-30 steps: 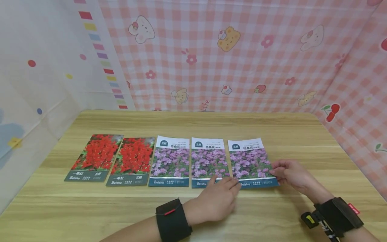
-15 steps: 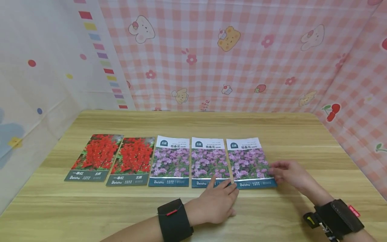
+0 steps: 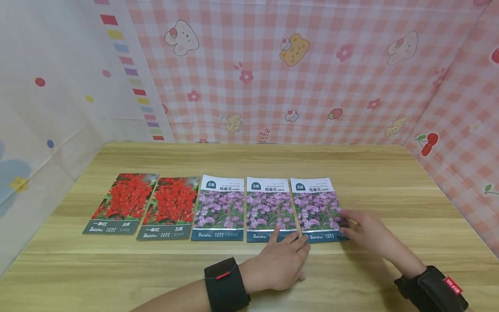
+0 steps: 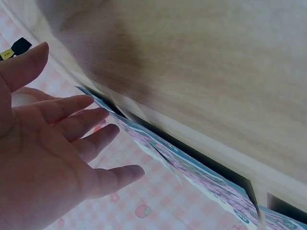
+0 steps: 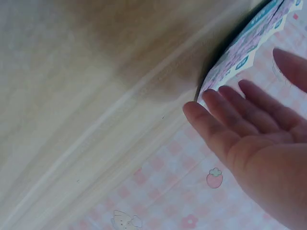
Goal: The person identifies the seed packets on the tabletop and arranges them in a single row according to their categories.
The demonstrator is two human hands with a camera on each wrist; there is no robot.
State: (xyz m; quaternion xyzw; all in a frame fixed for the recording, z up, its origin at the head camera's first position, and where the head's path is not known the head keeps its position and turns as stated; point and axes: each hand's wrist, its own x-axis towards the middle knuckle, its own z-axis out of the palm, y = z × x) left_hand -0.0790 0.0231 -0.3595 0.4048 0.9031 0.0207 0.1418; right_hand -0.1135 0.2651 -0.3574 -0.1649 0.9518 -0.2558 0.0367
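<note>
Seed packets lie face up in a row in the head view. Two with red flowers are at the left: the outer red packet and the inner red packet. Three purple-flowered ones follow: the left purple packet, the middle purple packet and the right purple packet. My left hand, fingers spread, rests over the bottom edges of the middle and right ones. At the right purple packet's right edge is my right hand, thumb and index finger apart. In the right wrist view its fingers look extended.
The packets lie on a wood-grain table. A pink checked cloth hangs behind it, with cloth walls at left and right. Both wrists wear black straps, such as the left strap.
The right purple packet has slid left and now lies closer to the middle one. My right hand has moved left with it, its thumb and fingers parting. The left hand has hardly moved.
</note>
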